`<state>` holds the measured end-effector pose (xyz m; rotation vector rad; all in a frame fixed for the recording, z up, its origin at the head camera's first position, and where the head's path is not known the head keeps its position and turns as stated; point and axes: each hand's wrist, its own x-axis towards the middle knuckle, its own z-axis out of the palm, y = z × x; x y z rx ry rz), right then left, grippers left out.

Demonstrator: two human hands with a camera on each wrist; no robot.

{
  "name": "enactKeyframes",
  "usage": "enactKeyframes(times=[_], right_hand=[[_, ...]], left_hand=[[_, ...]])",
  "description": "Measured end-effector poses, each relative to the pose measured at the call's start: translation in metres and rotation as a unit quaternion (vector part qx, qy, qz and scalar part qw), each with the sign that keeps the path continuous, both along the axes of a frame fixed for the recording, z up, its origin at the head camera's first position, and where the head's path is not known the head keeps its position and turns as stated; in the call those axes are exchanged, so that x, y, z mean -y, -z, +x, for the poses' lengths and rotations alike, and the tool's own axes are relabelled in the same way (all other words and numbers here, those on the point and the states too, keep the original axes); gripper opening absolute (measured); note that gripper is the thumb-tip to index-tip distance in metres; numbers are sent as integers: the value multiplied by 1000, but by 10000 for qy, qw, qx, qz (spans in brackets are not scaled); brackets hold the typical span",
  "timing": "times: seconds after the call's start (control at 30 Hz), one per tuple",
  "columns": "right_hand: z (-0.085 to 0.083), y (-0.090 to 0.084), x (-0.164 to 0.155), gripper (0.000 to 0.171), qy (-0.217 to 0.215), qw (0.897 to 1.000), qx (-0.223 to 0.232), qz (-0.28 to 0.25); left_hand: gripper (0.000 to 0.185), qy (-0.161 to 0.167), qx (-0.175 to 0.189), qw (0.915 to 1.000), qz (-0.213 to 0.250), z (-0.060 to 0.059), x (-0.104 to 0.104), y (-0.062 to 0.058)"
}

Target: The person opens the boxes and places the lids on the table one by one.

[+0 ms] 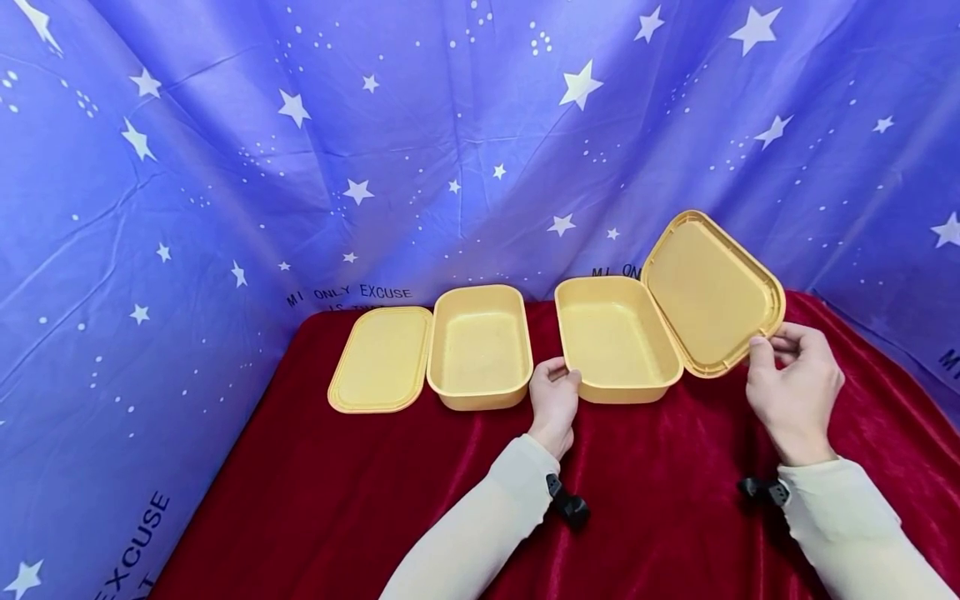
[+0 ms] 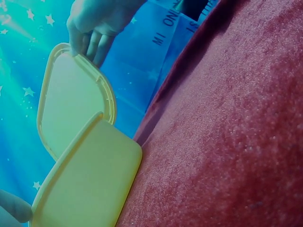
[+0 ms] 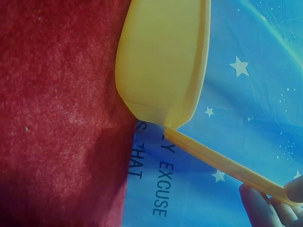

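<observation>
In the head view, a yellow plastic food container [image 1: 618, 342] sits on the red cloth, right of the middle, with its inside bare. My left hand [image 1: 555, 404] holds its near left corner between thumb and fingers. A matching yellow lid [image 1: 708, 287] is raised and tilted at the container's right side, its ridged underside facing me. My right hand [image 1: 798, 387] pinches the lid's lower right corner. In the right wrist view, the lid [image 3: 222, 163] appears edge-on, its far end close to the container's [image 3: 163, 61] rim; fingertips [image 3: 258, 203] lie under the lid.
Left of my left hand stands a second yellow container [image 1: 482, 346], uncovered. Another yellow lid [image 1: 381, 360] lies flat beside it. A red velvet cloth [image 1: 337, 508] covers the table. Behind hangs a blue curtain [image 1: 450, 108] with white stars. Each wrist wears a black camera strap.
</observation>
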<state>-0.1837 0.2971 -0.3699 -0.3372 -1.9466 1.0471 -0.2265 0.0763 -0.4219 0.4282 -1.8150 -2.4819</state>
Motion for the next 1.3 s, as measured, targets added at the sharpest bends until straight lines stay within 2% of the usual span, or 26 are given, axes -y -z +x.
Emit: enactKeyframes(times=[0.2, 0.57, 0.77, 1.0, 1.23, 1.3], right_hand=[[-1, 0, -6, 15, -78, 9989, 187, -415], [-1, -1, -12, 21, -373, 9896, 222, -1370], [0, -4, -13, 18, -630, 9767, 130, -2046], [3, -6, -15, 17, -623, 9719, 182, -2264], [4, -5, -18, 16, -760, 9505, -85, -3013], [5, -6, -18, 16, -741, 9480, -77, -3095]], left_hand=[[23, -25, 12, 10000, 23, 0, 0, -1], [23, 2, 31, 10000, 59, 1, -1, 0], [23, 6, 74, 9999, 85, 0, 0, -1], [22, 21, 72, 9999, 75, 0, 0, 0], [22, 21, 91, 9999, 65, 0, 0, 0], [22, 20, 91, 9999, 69, 0, 0, -1]])
